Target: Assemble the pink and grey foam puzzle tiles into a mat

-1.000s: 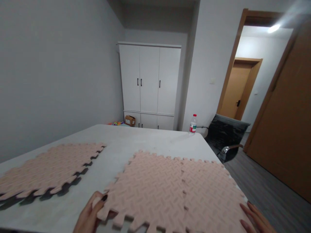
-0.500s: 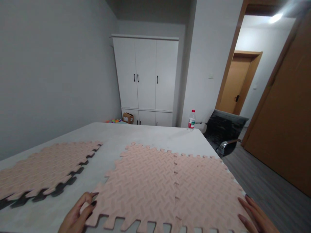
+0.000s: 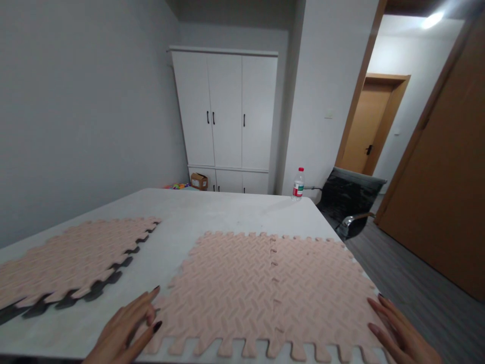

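Note:
Two pink foam puzzle mats lie joined side by side on the white table, in front of me. My left hand rests at the joined mats' near left corner, fingers stretched out and touching the edge. My right hand lies flat at the near right corner, fingers apart on the mat edge. A stack of loose mats, pink on top with dark ones beneath, sits at the table's left.
A water bottle stands at the table's far right corner. A black office chair is beyond the right edge. White cabinets line the back wall, a small cardboard box at their foot. An open wooden door is on the right.
The joined mats have turned and now lie square to the table's near edge. My left hand let go of the corner and opened flat. My right hand stayed at the right corner.

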A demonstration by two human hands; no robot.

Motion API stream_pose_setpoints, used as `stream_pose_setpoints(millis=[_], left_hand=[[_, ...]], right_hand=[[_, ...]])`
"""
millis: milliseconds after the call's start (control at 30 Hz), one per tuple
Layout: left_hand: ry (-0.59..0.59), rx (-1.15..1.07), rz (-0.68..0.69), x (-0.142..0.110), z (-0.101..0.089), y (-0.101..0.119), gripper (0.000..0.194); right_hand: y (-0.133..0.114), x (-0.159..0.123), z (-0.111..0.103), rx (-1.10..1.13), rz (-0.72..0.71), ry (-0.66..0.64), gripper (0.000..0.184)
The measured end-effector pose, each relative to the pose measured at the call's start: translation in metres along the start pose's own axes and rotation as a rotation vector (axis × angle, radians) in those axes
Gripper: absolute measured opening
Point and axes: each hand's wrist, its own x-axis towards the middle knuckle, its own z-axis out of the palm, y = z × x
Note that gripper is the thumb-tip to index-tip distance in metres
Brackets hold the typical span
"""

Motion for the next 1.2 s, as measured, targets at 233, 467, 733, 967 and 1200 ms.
stream_pose_setpoints(millis=[233, 467, 733, 967, 1200], left_hand=[[-0.006, 0.137, 0.172, 0.028, 0.013, 0.066, 0.044], [-0.449, 0.062, 0.307, 0.033, 0.088, 0.216, 0.056], [-0.531, 0.017, 0.410, 0.028, 0.106, 0.218, 0.060], [-0.525, 0.026, 0.418, 0.030, 0.108, 0.221, 0.058], [-0.473, 0.062, 0.435, 0.028, 0.109, 0.223, 0.057]], right_hand=[[-0.109, 0.085, -0.051, -0.028, -0.236, 0.062, 0.051], [-0.261, 0.186, 0.016, 0.055, -0.480, -0.233, 0.056], [-0.251, 0.192, 0.093, -0.016, -0.417, -0.373, 0.071], [-0.266, 0.178, 0.101, -0.037, -0.329, -0.340, 0.074], [-0.252, 0.148, 0.085, 0.007, -0.449, -0.355, 0.068]])
